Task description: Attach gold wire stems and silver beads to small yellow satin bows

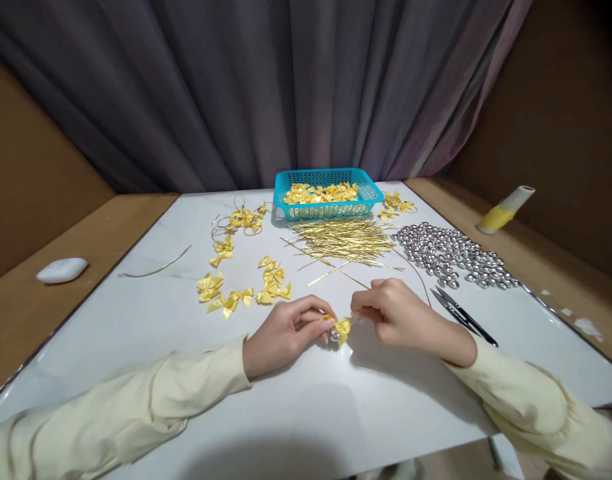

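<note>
My left hand (pixel 291 333) pinches a yellow ribbon bow (pixel 343 330) between thumb and fingertips, just above the table. A small silver jingle bell (pixel 335 335) sits against the bow, partly covered by my fingers. To its right, my right hand (pixel 399 313) is closed, its thumb and forefinger pressed on a thin gold cord by the bow. Most of that cord is hidden by the hand. Several loose yellow bows (pixel 231 301) lie beyond my left hand. Beyond my right hand is a pile of gold cords (pixel 343 241).
A blue basket (pixel 281 190) of bows stands at the back. Bows with looped cords (pixel 243 219) lie left of it. On the right are silver bells (pixel 451 253), black thread snips (pixel 463 317) and a yellow-and-white tube (pixel 506 210). A white oval object (pixel 62 270) sits at left.
</note>
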The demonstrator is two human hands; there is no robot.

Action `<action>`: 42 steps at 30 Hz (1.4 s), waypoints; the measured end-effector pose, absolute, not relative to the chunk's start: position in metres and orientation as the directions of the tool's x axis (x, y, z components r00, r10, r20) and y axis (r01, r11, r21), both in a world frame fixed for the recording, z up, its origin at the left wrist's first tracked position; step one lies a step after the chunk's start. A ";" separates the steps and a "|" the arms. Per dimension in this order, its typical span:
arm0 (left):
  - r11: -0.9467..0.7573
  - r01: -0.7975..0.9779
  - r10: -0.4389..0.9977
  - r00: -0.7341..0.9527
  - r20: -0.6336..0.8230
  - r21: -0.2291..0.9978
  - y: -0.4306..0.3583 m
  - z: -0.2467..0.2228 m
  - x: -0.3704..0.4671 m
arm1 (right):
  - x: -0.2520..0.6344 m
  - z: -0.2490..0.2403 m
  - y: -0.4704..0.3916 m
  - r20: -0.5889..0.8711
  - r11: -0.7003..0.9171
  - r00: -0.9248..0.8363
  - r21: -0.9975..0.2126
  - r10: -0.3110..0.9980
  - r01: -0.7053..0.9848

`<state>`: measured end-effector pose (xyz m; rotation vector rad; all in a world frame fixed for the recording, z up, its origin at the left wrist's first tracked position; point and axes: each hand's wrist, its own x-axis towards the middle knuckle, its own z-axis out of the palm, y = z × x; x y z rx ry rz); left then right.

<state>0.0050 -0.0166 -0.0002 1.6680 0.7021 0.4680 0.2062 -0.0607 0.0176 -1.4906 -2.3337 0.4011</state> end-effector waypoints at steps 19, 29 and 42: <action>0.070 0.101 0.713 0.691 -0.121 0.992 -0.013 0.004 0.009 | 0.207 0.012 -0.054 0.150 0.278 -0.252 -0.741 0.956 0.612; 0.115 0.085 0.680 0.719 -0.141 0.990 -0.011 0.002 0.008 | 0.201 0.010 -0.053 0.101 0.236 -0.271 -0.816 0.957 0.529; 0.077 0.053 0.701 0.707 -0.091 0.996 -0.014 0.005 0.005 | 0.190 0.002 -0.063 0.412 0.441 -0.200 -0.654 0.889 0.615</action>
